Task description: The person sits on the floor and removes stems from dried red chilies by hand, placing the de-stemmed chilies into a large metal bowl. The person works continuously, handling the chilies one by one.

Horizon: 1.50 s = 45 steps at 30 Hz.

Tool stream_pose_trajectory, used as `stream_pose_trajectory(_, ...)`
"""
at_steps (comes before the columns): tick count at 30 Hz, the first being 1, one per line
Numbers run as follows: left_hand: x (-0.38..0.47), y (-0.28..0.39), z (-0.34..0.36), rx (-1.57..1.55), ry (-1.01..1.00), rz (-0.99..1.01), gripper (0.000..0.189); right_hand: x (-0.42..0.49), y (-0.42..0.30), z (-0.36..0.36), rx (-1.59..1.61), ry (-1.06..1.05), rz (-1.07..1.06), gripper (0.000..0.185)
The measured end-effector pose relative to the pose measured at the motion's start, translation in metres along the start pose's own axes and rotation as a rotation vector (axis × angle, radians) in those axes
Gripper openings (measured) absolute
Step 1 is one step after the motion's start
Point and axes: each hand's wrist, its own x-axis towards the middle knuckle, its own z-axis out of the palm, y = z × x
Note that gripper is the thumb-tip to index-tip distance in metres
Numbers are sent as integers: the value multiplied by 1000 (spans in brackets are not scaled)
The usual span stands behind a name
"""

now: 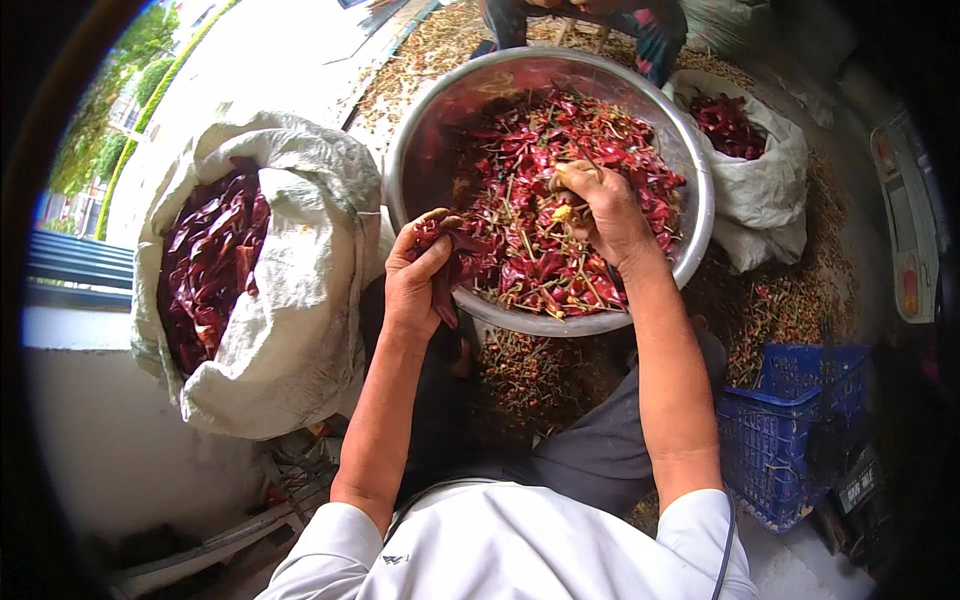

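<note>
A wide metal basin (697, 255) holds a heap of dried red chili peppers (540, 142) mixed with stems and loose bits. My left hand (420, 270), at the basin's near left rim, grips several dark red dried chilies (448, 277), some hanging below the palm. Over the middle right of the heap is my right hand (604, 210), its fingers bent together by a yellowish piece and a thin stem; whether it grips them is not clear. To the left stands a white woven sack (300, 300), its mouth showing dark red chilies (214, 262).
A smaller white sack (757, 187) with red chilies stands right of the basin. A blue plastic crate (780, 442) sits at the lower right. Stems and scraps (540, 367) litter the floor. Beyond the basin, another person (517, 22) sits close to its far rim.
</note>
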Motion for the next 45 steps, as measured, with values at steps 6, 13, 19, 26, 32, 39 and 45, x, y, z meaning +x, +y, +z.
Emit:
stream_pose_trajectory(6, -17, 71, -15, 163, 23, 147, 33, 8, 10, 15, 11, 11, -19, 14)
stream_pose_trajectory(13, 18, 222, -96, 1441, 352, 777, 28, 14, 13, 16, -73, 21, 32, 15)
stream_pose_trajectory(19, 36, 262, -243, 2497, 274, 604, 22, 16, 24, 12, -159, 50, 57, 16)
stream_pose_trajectory(26, 77, 297, -263, 2143, 513, 133, 34, 7, 28, -9, -209, 129, 54, 14)
stream_pose_trajectory(32, 38, 314, -223, 1601, 172, 287, 30, 18, 27, 8, -209, 153, 35, 13)
stream_pose_trajectory(39, -19, 314, -199, 1114, 489, 649, 21, 26, 41, 42, -191, 28, 54, 11)
stream_pose_trajectory(45, -58, 239, -95, 628, 349, 683, 29, -6, 21, 56, -431, -478, 177, 18)
